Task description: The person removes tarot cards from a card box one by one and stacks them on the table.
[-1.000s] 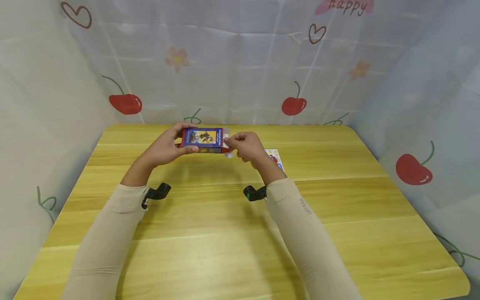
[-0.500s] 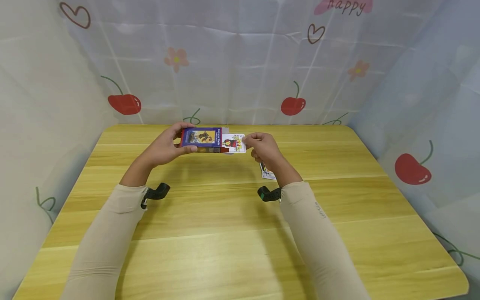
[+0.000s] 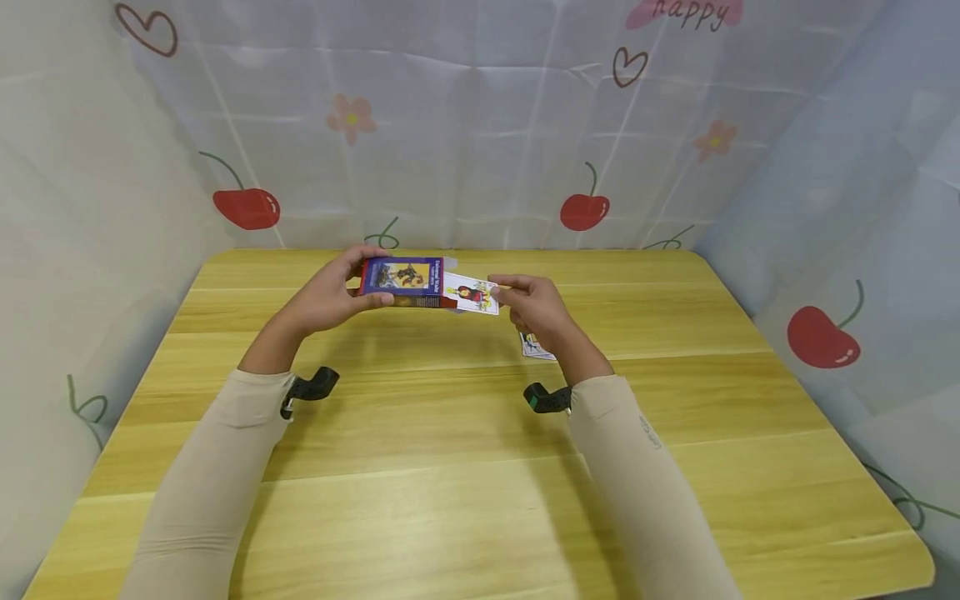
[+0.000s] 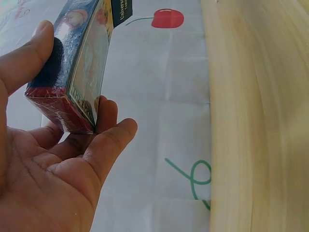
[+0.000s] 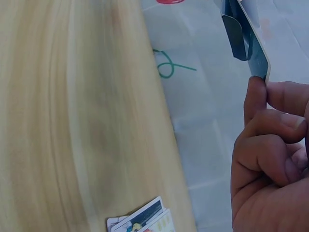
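Note:
My left hand (image 3: 327, 290) grips a purple and red tarot card box (image 3: 405, 276) by its left end, thumb along the near side, held above the table. In the left wrist view the box (image 4: 72, 63) appears tilted between thumb and fingers. Out of the box's right end sticks a white-bordered tarot card (image 3: 472, 293) with a red-robed figure. Its outer end is pinched between thumb and index finger of my right hand (image 3: 538, 310). The right wrist view shows this card (image 5: 259, 60) edge-on, the other fingers of my right hand (image 5: 275, 159) curled in.
On the table (image 3: 420, 467), partly hidden below my right hand, lie several loose cards (image 3: 536, 347), overlapping in the right wrist view. A patterned white curtain (image 3: 465, 150) stands along the back edge. Black wrist mounts (image 3: 317, 383) sit on both sleeves.
My right hand has moved from the box's mouth to the right, drawing a card partway out, which now slants slightly downward. The left hand and box have stayed almost still.

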`<state>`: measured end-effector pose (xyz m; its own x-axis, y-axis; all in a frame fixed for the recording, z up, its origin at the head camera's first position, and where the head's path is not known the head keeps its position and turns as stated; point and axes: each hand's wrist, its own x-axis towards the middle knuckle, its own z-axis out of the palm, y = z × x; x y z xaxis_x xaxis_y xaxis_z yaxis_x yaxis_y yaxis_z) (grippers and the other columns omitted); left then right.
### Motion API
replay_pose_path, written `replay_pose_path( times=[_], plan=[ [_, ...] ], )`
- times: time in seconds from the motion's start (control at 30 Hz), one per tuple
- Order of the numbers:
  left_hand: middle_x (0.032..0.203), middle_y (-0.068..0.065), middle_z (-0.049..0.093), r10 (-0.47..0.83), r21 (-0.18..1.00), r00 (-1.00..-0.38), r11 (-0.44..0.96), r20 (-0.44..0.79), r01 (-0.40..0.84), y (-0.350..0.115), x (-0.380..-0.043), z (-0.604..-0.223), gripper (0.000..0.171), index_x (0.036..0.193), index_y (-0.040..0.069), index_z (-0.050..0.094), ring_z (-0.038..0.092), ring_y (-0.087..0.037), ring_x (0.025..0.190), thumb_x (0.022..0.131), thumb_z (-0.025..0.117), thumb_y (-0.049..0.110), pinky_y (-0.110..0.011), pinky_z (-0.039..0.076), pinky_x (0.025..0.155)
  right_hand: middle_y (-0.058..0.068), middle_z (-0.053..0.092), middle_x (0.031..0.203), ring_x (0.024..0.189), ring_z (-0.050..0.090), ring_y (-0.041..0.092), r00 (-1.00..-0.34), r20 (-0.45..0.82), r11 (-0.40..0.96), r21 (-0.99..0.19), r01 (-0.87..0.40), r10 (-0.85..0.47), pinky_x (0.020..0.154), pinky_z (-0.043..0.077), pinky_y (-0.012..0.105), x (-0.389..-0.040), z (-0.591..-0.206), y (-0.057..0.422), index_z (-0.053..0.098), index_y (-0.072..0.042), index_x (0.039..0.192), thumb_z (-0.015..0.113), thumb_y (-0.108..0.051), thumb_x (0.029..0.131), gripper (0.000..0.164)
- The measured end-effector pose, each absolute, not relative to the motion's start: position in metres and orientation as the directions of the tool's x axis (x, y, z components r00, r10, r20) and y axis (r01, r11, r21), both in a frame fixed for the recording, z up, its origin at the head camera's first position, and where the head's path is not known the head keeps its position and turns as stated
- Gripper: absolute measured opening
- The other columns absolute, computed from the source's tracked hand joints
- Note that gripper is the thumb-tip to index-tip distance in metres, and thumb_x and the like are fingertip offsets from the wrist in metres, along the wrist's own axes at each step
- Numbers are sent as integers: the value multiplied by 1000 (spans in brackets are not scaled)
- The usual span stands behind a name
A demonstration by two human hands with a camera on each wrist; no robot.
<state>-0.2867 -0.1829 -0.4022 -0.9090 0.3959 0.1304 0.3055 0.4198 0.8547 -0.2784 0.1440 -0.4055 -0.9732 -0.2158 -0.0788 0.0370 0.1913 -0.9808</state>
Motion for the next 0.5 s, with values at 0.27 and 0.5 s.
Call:
replay_pose_path(
  times=[0.27, 0.5],
  plan=[
    [142, -14, 43, 390, 853, -912, 428, 124, 299, -183, -285, -401, 67, 145, 11, 38, 47, -30, 125, 90, 73, 27, -48, 50, 100, -6, 52, 64, 41, 22, 8, -991, -70, 45, -997, 65, -116, 42, 20, 24, -270, -414, 158, 61, -8, 129, 61, -18, 98, 32],
    [143, -14, 42, 386, 850, -915, 435, 121, 296, -182, -286, -401, 67, 145, 12, 38, 46, -31, 126, 90, 73, 28, -51, 50, 100, -3, 67, 71, 38, 26, 5, -995, -43, -44, -998, 40, 91, 41, 20, 21, -263, -419, 164, 61, -10, 117, 64, -17, 96, 22]
  ],
)
